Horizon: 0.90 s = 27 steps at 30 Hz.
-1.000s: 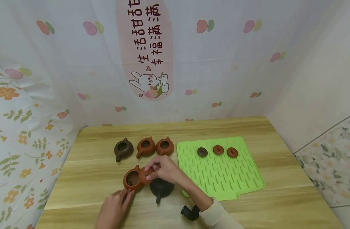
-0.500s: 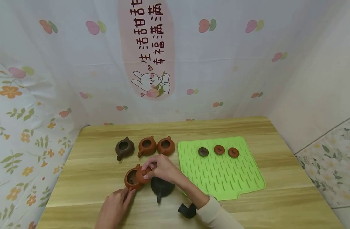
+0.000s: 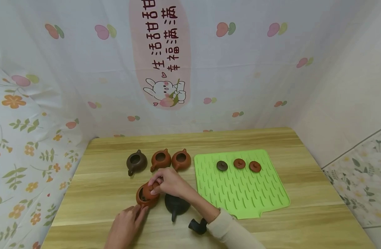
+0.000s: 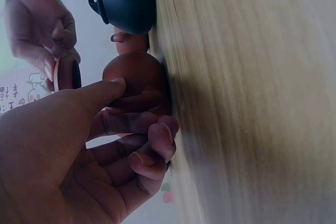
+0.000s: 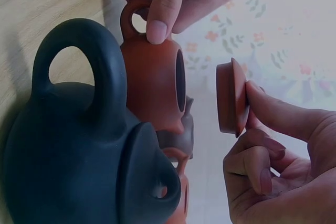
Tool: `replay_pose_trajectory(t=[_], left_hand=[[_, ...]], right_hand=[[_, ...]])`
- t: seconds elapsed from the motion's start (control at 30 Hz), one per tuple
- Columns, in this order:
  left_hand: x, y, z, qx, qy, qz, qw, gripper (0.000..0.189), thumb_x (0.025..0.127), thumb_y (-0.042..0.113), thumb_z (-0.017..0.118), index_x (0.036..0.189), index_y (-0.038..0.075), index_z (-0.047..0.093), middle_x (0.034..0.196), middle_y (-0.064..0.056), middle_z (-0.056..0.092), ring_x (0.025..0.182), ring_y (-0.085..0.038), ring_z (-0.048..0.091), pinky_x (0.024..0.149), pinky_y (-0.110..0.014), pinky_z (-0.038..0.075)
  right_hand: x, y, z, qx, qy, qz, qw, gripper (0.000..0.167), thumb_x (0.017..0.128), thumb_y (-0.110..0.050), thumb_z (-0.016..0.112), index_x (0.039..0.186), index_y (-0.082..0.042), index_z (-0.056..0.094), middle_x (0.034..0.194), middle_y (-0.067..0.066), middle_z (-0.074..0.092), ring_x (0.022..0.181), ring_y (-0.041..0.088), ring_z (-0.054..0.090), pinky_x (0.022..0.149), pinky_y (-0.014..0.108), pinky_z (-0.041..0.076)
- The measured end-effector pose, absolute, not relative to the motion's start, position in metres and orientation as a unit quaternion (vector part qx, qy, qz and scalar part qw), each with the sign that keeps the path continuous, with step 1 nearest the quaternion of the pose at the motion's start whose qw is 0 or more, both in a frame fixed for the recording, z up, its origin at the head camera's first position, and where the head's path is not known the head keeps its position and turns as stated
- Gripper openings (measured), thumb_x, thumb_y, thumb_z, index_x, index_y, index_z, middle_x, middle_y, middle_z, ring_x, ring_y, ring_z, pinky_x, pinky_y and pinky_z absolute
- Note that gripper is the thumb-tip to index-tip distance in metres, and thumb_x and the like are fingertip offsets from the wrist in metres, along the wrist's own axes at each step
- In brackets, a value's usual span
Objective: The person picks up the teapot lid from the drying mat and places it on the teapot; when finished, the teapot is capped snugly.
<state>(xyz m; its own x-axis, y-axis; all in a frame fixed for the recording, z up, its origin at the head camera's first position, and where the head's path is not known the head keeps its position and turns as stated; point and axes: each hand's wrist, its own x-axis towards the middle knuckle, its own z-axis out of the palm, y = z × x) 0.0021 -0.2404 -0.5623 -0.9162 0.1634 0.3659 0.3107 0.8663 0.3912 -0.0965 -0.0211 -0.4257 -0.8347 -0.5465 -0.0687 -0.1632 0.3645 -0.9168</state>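
A reddish-brown clay teapot [image 3: 139,202] stands on the table with its mouth partly uncovered and some dark bits inside. My left hand [image 3: 125,223] grips its handle, the thumb lying on top of the pot in the left wrist view. Between thumb and fingers, my right hand [image 3: 169,181] pinches the knob of a reddish-brown teapot lid [image 5: 227,98]. The right wrist view shows this lid apart from the teapot's mouth, held above it. Just right of the teapot is a black teapot [image 3: 177,206] with its lid on, close below my right forearm.
Three lidless teapots stand behind: a dark brown one [image 3: 137,163] and two reddish ones [image 3: 165,162] [image 3: 185,162]. A green mat [image 3: 240,193] on the right bears a dark lid [image 3: 222,166] and two reddish lids [image 3: 239,163] [image 3: 255,166]. A black curved object [image 3: 197,226] lies by my right sleeve.
My right hand has moved left with the lid, from beside the teapot to over its mouth. The left hand keeps its grip on the handle.
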Motion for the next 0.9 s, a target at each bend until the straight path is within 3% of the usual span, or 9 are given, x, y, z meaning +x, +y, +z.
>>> replay_pose_trajectory(t=[0.13, 0.37, 0.6, 0.9], left_hand=[[0.001, -0.243, -0.567, -0.115, -0.959, -0.219, 0.14, 0.039, 0.104, 0.03, 0.078, 0.074, 0.024, 0.054, 0.064, 0.017, 0.044, 0.055, 0.002, 0.035, 0.051, -0.023, 0.032], [0.001, -0.245, -0.57, -0.125, -0.953, -0.225, 0.159, 0.041, 0.106, 0.032, 0.076, 0.073, 0.023, 0.054, 0.063, 0.016, 0.042, 0.055, 0.001, 0.034, 0.05, -0.024, 0.03], [0.0, -0.246, -0.574, -0.107, -0.962, -0.206, 0.143, 0.042, 0.101, 0.029, 0.082, 0.072, 0.026, 0.052, 0.063, 0.019, 0.041, 0.054, 0.004, 0.034, 0.051, -0.021, 0.032], [0.0, -0.244, -0.574, -0.121, -0.955, -0.222, 0.153, 0.042, 0.105, 0.032, 0.077, 0.072, 0.025, 0.052, 0.063, 0.017, 0.042, 0.055, 0.002, 0.035, 0.051, -0.024, 0.031]], right_hand=[[-0.099, -0.024, -0.428, -0.218, 0.806, -0.518, 0.187, 0.017, 0.081, 0.003, 0.093, 0.091, -0.004, 0.082, 0.077, -0.008, 0.06, 0.068, 0.004, 0.043, 0.067, 0.02, 0.037], [-0.101, -0.031, -0.432, -0.21, 0.811, -0.511, 0.194, 0.016, 0.082, 0.003, 0.093, 0.09, -0.005, 0.082, 0.074, -0.009, 0.057, 0.068, 0.005, 0.041, 0.067, 0.019, 0.036], [-0.102, -0.038, -0.432, -0.213, 0.821, -0.491, 0.2, 0.015, 0.084, 0.0, 0.093, 0.09, -0.009, 0.082, 0.084, -0.008, 0.068, 0.072, 0.004, 0.044, 0.07, 0.019, 0.038], [-0.105, -0.043, -0.433, -0.219, 0.828, -0.473, 0.208, 0.016, 0.083, 0.003, 0.092, 0.089, -0.008, 0.082, 0.086, -0.006, 0.073, 0.075, 0.003, 0.047, 0.073, 0.019, 0.041]])
